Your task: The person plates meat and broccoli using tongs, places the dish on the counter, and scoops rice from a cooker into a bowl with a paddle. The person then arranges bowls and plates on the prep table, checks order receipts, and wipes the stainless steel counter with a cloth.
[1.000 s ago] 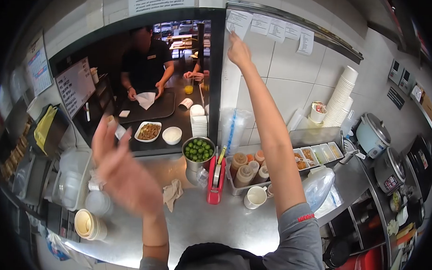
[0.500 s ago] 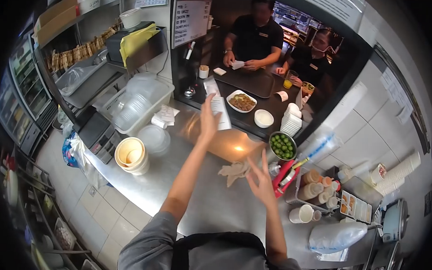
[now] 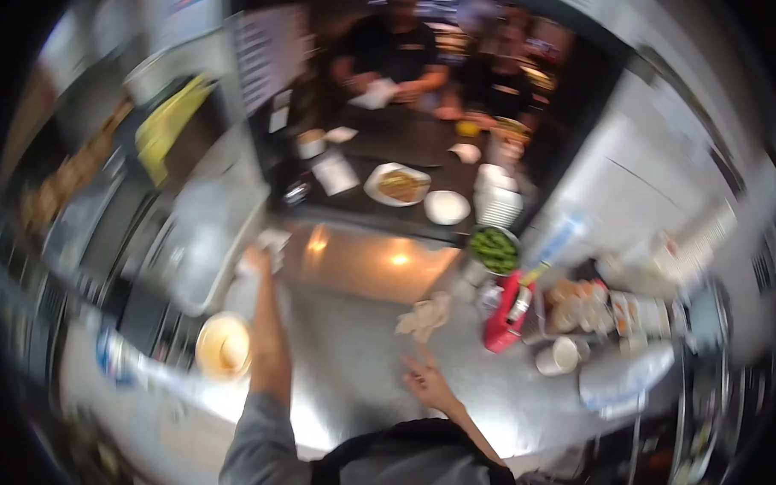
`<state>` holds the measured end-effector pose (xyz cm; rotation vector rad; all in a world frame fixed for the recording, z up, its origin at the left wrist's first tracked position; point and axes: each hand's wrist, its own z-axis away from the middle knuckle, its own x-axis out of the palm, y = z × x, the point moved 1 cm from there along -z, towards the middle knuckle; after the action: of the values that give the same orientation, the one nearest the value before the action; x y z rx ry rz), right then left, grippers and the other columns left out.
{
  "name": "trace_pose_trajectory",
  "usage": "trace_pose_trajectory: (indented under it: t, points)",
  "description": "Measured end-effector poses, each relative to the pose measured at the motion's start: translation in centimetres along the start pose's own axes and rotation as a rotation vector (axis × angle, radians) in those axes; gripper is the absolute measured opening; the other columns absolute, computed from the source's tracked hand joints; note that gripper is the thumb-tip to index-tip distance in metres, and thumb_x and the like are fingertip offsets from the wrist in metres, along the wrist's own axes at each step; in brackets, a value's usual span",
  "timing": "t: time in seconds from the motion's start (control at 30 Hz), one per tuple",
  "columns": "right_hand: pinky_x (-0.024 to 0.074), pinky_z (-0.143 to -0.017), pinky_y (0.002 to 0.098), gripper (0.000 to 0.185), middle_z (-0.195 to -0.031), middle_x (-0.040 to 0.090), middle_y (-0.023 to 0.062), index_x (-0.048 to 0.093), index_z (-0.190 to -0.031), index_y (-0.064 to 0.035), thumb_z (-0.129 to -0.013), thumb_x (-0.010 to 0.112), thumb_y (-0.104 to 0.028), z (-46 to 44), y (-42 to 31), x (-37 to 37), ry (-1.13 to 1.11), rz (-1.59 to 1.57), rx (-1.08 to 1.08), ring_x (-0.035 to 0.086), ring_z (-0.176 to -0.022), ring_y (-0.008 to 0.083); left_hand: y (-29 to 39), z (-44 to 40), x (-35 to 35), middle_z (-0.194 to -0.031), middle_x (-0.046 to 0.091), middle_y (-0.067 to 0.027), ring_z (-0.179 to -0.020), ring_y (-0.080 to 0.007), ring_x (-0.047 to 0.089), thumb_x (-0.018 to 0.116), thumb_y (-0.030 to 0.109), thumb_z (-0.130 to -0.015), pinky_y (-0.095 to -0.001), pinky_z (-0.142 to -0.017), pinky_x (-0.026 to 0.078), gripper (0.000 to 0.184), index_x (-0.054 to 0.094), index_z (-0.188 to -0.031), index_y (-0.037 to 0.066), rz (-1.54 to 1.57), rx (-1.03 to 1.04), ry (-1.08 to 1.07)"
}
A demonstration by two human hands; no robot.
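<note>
My left hand (image 3: 257, 260) reaches to the left side of the steel counter, at the crumpled white paper slips (image 3: 274, 242). Motion blur hides its fingers, and whether they grip the slips I cannot tell. Low over the counter, my right hand (image 3: 427, 382) has its fingers apart and holds nothing. A crumpled beige cloth (image 3: 424, 316) lies just beyond it. On the dark pass ledge are a white paper slip (image 3: 335, 172), a white dish of brown food (image 3: 399, 185) and a white bowl (image 3: 446, 208).
Left are a tub of clear plastic lids (image 3: 202, 227) and stacked round containers (image 3: 224, 346). Right are a bowl of green limes (image 3: 494, 250), a red object (image 3: 509, 312), sauce bottles (image 3: 578, 306) and cups (image 3: 558, 356). Two people stand behind the pass, one holding white paper (image 3: 377, 93).
My left hand has moved left from the paper slip at the pass to the crumpled slips. My right hand has drawn back towards me. The view has shifted and blurred.
</note>
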<state>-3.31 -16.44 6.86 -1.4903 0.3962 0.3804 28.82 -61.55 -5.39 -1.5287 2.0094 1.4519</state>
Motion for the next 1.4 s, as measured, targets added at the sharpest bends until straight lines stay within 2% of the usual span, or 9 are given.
trace_pose_trajectory:
  t: [0.1, 0.17, 0.3, 0.47, 0.57, 0.7, 0.87, 1.07, 1.4]
  points:
    - [0.0395, -0.093, 0.0404, 0.044, -0.141, 0.021, 0.0181, 0.046, -0.127, -0.0122, -0.084, 0.056, -0.019, -1.4, 1.5, 2.5, 0.004, 0.132, -0.159, 0.045, -0.114, 0.0279, -4.8, -0.6, 7.0, -0.092, 0.059, -0.0210, -0.088, -0.0363, 0.055, 0.062, 0.020, -0.067, -0.0449, -0.079, 0.042, 0.036, 0.060, -0.095, -0.003, 0.029, 0.386, 0.386]
    - [0.0328, -0.097, 0.0419, 0.044, -0.140, 0.023, 0.0180, 0.047, -0.125, -0.0124, -0.083, 0.057, -0.020, -2.3, -0.3, 2.2, 0.048, 0.354, -0.088, 0.035, -0.121, 0.0291, -3.0, -2.2, 5.0, -0.092, 0.058, -0.0250, -0.089, -0.0402, 0.054, 0.058, 0.016, -0.064, -0.0481, -0.079, 0.042, 0.034, 0.059, -0.090, -0.006, 0.111, 0.014, -0.192]
    - [0.0343, -0.094, 0.0429, 0.048, -0.138, 0.027, 0.0170, 0.050, -0.121, -0.0123, -0.076, 0.061, -0.023, -3.7, -0.3, 0.6, 0.366, 0.834, 0.096, 0.032, -0.124, 0.0284, -0.3, -4.6, 5.7, -0.084, 0.061, -0.0219, -0.074, -0.0370, 0.060, 0.054, 0.021, -0.065, -0.0470, -0.070, 0.045, 0.033, 0.063, -0.088, -0.001, 0.387, -0.103, -0.370]
    - [0.0347, -0.094, 0.0399, 0.031, -0.127, 0.042, 0.0130, 0.058, -0.107, -0.0065, -0.078, 0.053, -0.016, -5.4, 4.8, 2.0, 0.334, 0.846, 0.008, 0.042, -0.115, 0.0274, 4.5, -3.4, -0.5, -0.107, 0.057, -0.0250, -0.090, -0.0368, 0.058, 0.060, 0.024, -0.068, -0.0432, -0.083, 0.042, 0.086, 0.017, -0.139, 0.002, 0.041, 0.001, -0.258]
    - [0.0357, -0.092, 0.0382, 0.025, -0.120, 0.048, 0.0116, 0.061, -0.097, -0.0041, -0.079, 0.048, -0.014, -3.6, 5.9, 2.4, 0.333, 0.884, -0.092, 0.047, -0.109, 0.0256, 6.6, -1.9, -2.5, -0.120, 0.048, -0.0285, -0.103, -0.0424, 0.050, 0.068, 0.027, -0.066, -0.0465, -0.086, 0.039, 0.105, -0.003, -0.140, 0.004, -0.253, -0.229, -0.262]
    - [0.0384, -0.089, 0.0347, 0.026, -0.118, 0.051, 0.0087, 0.063, -0.095, -0.0048, -0.075, 0.050, -0.015, 0.7, 7.5, 2.3, 0.203, 0.856, -0.130, 0.052, -0.104, 0.0214, 9.6, 8.6, -7.1, -0.122, 0.049, -0.0191, -0.103, -0.0450, 0.050, 0.073, 0.033, -0.066, -0.0497, -0.089, 0.038, 0.090, 0.025, -0.137, 0.005, -0.019, 0.426, 0.193]
    - [0.0419, -0.084, 0.0350, 0.018, -0.107, 0.055, 0.0090, 0.061, -0.092, -0.0031, -0.078, 0.057, -0.014, 7.5, 9.8, -0.7, 0.011, 0.292, -0.283, 0.055, -0.096, 0.0227, 19.8, 31.5, -17.7, -0.096, 0.061, -0.0110, -0.094, -0.0310, 0.054, 0.082, 0.024, -0.050, -0.0411, -0.083, 0.042, 0.054, 0.063, -0.097, 0.007, 0.446, 1.031, -1.007]
    - [0.0434, -0.076, 0.0329, 0.026, -0.092, 0.051, 0.0101, 0.058, -0.106, -0.0059, -0.081, 0.057, -0.012, 15.2, 10.9, -10.7, -0.155, -0.082, -0.180, 0.055, -0.082, 0.0240, 24.9, 44.8, -21.8, -0.068, 0.057, -0.0182, -0.066, -0.0388, 0.055, 0.075, 0.013, -0.054, -0.0430, -0.059, 0.043, 0.030, 0.054, -0.071, 0.000, 0.272, 0.466, -0.893]
    - [0.0454, -0.079, 0.0370, 0.037, -0.099, 0.056, 0.0137, 0.053, -0.118, -0.0129, -0.082, 0.048, -0.006, 25.6, 16.5, -18.4, 0.133, -0.048, -0.089, 0.056, -0.091, 0.0317, 27.7, 49.8, -24.7, -0.076, 0.060, -0.0217, -0.076, -0.0393, 0.059, 0.064, 0.011, -0.065, -0.0453, -0.067, 0.047, 0.020, 0.056, -0.079, -0.001, -0.022, 0.463, -0.850]
